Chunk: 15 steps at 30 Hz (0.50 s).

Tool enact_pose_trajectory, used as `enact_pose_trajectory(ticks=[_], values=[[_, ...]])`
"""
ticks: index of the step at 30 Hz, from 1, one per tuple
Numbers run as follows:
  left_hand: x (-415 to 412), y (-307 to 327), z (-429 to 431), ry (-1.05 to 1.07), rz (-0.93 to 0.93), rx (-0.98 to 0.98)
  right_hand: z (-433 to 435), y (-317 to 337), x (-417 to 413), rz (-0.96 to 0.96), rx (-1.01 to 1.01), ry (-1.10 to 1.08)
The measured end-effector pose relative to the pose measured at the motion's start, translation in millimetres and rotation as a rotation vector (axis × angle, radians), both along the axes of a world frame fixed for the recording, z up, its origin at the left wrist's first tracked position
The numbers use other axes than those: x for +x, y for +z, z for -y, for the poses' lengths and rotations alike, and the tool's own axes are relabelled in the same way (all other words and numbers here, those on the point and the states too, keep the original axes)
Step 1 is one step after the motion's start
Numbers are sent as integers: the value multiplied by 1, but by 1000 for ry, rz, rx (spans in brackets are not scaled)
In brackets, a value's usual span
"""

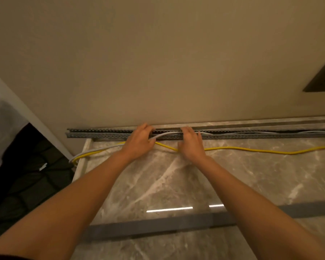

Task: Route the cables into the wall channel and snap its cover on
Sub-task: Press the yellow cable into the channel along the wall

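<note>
A grey slotted wall channel [101,133] runs along the foot of the beige wall, open on its front. A grey cable [167,134] arcs between my hands; to the right it lies inside the channel, to the left it trails over the counter's edge. My left hand [139,141] is closed on the grey cable at the channel. My right hand [190,142] presses the cable at the channel with bent fingers. A yellow cable [251,149] lies loose on the marble counter, passing under both hands. The long grey cover [158,227] rests across the counter near me.
The marble counter [261,175] ends at its left edge [81,166], where both cables drop off beside dark bags [26,175]. A dark wall plate [322,77] sits high on the right. A marble ledge [270,122] backs the channel.
</note>
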<state>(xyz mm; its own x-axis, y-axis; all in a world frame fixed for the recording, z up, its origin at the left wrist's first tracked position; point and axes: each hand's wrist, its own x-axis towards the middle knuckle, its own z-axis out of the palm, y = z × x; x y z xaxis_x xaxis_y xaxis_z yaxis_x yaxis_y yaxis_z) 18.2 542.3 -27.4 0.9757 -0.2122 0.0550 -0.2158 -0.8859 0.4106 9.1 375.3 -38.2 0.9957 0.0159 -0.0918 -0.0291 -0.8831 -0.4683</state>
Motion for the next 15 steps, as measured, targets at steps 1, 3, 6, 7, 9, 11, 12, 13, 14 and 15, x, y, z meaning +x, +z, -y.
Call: enact_pose_trajectory(ticks=[1, 3, 6, 7, 9, 11, 12, 13, 14, 15], values=[[0, 2, -10, 27, -29, 0, -8, 1, 0, 5, 23, 21], [2, 7, -30, 36, -103, 17, -25, 1, 0, 20, 41, 71], [5, 14, -57, -29, -213, -8, -53, 0, 0, 74, 128, 109], [6, 16, -64, -53, -258, -34, -61, 1, 1, 85, 169, 102], [7, 19, -78, -83, -359, -77, -75, 2, 5, 67, 226, 66], [9, 21, -91, -107, -487, -148, -85, 4, 8, 23, 240, 43], [10, 21, -97, -110, -561, -174, -89, 6, 10, 2, 235, 38], [11, 23, -103, -113, -628, -190, -91, 9, 10, -17, 227, 36], [12, 23, -109, -112, -674, -198, -92, 12, 11, -33, 217, 40], [12, 24, -113, -112, -687, -205, -92, 14, 11, -55, 203, 48]])
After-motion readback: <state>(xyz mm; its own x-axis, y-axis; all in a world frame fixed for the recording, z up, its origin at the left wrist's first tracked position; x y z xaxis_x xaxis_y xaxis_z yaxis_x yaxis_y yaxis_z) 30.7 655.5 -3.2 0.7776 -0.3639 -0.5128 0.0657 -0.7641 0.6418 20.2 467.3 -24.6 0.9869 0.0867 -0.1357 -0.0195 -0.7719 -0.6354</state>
